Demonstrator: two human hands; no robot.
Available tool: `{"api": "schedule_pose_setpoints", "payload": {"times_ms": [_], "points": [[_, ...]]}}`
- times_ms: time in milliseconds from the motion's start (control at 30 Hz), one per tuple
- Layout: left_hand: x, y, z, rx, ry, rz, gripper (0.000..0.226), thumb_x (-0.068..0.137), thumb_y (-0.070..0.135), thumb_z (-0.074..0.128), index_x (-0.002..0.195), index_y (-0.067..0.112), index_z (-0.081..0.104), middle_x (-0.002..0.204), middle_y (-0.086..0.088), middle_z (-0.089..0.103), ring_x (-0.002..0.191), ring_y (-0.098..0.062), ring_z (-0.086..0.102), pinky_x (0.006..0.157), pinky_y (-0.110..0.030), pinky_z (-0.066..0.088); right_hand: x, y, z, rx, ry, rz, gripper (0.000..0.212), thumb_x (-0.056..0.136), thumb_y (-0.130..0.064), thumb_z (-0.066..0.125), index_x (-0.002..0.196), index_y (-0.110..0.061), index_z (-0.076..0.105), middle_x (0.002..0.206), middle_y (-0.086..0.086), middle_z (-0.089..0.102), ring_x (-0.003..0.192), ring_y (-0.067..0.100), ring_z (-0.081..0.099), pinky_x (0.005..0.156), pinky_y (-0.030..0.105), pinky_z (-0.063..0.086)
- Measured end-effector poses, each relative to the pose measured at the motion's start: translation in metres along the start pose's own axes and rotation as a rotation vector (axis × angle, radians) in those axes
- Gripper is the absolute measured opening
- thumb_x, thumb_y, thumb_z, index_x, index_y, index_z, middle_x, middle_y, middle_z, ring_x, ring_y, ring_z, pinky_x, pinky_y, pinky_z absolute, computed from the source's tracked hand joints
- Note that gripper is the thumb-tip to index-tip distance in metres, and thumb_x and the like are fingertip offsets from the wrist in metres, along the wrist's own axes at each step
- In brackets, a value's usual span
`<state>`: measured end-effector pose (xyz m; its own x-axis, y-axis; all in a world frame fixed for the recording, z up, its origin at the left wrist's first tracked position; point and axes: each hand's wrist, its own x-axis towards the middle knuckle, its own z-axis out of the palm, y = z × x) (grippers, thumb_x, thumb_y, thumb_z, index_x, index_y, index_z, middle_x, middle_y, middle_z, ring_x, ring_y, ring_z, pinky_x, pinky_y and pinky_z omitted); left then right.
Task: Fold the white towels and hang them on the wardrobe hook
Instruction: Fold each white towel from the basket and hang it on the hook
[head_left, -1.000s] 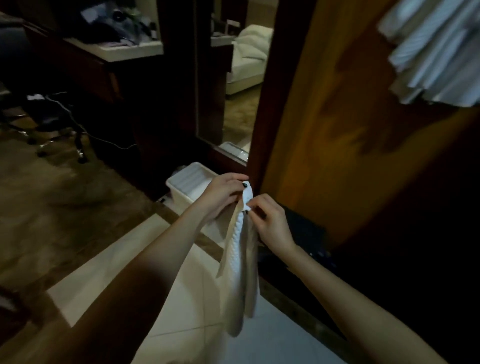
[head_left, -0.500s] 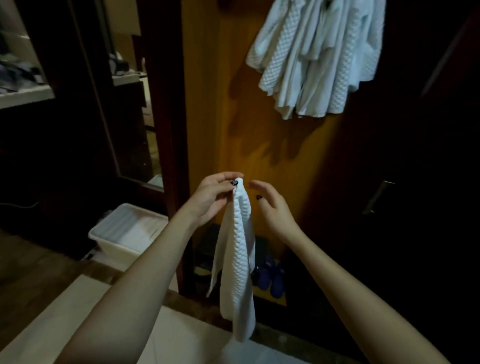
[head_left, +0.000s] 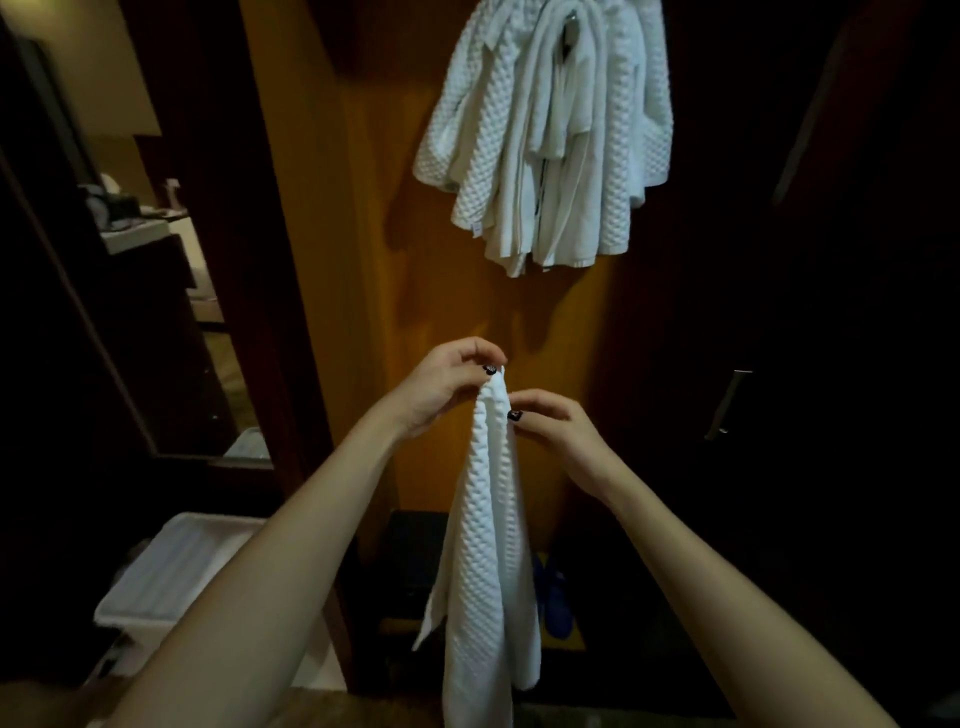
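By left hand (head_left: 441, 384) and right hand (head_left: 558, 439) the folded towel (head_left: 488, 519) is pinched at top; for hanging, it must be raised to the hung towels (head_left: 545, 135).

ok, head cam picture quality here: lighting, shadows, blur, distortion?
Head view: dim warm light, brightest on the orange-brown wooden wardrobe panel; right side near black, only a metal door handle glints. Head view: the hanging bunch of white waffle towels casts a soft shadow down-left on that panel. Head view: weave on the held white waffle towel reads sharp; wide-angle stretches the forearms.
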<state>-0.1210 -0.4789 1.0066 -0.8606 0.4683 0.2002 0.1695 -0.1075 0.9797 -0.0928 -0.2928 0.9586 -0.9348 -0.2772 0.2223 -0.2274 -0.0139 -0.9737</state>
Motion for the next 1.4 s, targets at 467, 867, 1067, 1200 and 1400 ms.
{"api": "schedule_pose_setpoints", "payload": {"times_ms": [467,867,1067,1200,1400], "points": [[0.036,-0.003,-0.034,-0.033,0.025,0.106,0.037,0.089,-0.010,0.045,0.082,0.017,0.069,0.075,0.004,0.067,0.068,-0.006,0.061,0.062,-0.016,0.050,0.007,0.007,0.009,-0.337,0.213,-0.195,0.027,0.086,-0.001,0.066,0.102,-0.021,0.059,0.098,-0.007,0.063,0.088,0.007,0.059,0.075,0.020,0.046],[0.078,0.006,-0.044,-0.040,0.325,0.198,0.040,0.089,-0.004,0.049,0.073,0.023,0.075,0.068,0.006,0.068,0.064,-0.007,0.060,0.061,-0.020,0.048,-0.013,0.078,-0.040,-0.932,0.128,0.262,0.084,0.089,-0.008,0.055,0.144,-0.060,0.018,0.085,0.002,0.067,0.067,0.015,0.061,0.060,0.033,0.048],[0.089,0.012,-0.068,0.239,0.283,0.193,0.036,0.089,-0.002,0.050,0.079,0.022,0.073,0.084,0.001,0.068,0.081,-0.012,0.062,0.077,-0.027,0.051,-0.019,0.089,-0.060,-0.748,0.394,0.075,0.070,0.097,-0.008,0.054,0.145,-0.052,0.027,0.080,-0.013,0.068,0.065,0.011,0.065,0.060,0.021,0.051],[0.087,-0.005,-0.073,0.397,0.280,0.097,0.020,0.087,-0.003,0.059,0.093,0.012,0.070,0.093,-0.004,0.066,0.092,-0.017,0.061,0.082,-0.021,0.048,-0.002,0.062,-0.065,-0.707,0.413,-0.026,0.067,0.098,-0.011,0.051,0.141,-0.057,0.028,0.075,-0.008,0.065,0.064,0.011,0.064,0.062,0.025,0.051],[0.083,-0.035,-0.050,0.458,0.371,0.158,0.010,0.085,-0.005,0.064,0.091,0.000,0.069,0.076,0.003,0.059,0.067,-0.004,0.051,0.061,-0.007,0.039,0.018,0.023,-0.065,-0.547,0.448,-0.076,0.055,0.092,0.002,0.049,0.122,-0.042,0.062,0.124,-0.017,0.063,0.113,0.005,0.060,0.092,0.024,0.050]]}}
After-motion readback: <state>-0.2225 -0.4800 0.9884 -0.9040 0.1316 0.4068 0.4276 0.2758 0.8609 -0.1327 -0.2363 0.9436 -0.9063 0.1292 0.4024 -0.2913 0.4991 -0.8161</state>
